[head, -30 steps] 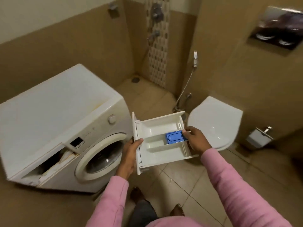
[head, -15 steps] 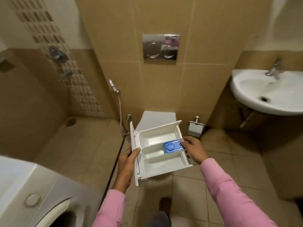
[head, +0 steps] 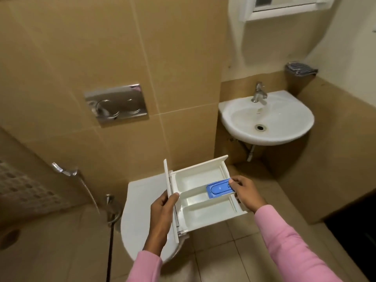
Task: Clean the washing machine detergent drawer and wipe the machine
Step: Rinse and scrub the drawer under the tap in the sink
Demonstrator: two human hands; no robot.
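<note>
I carry the white detergent drawer [head: 195, 212] level in front of me, over the closed toilet lid. My left hand [head: 161, 214] grips its front panel at the left end, thumb on the inner edge. My right hand [head: 247, 193] holds the drawer's right end, thumb on the blue softener insert [head: 218, 188] in the middle compartment. The compartments look empty. The washing machine is out of view.
A white wall basin [head: 266, 121] with a chrome tap [head: 258, 94] hangs ahead to the right. The toilet [head: 140, 212] sits below the drawer, a flush plate [head: 116, 103] above it. A hand sprayer [head: 65, 170] hangs at left. A striped cloth [head: 301, 68] lies on a ledge.
The view has swung right, away from the washing machine, which has left the frame. The basin now stands nearer and more central. Both hands keep the same hold on the drawer.
</note>
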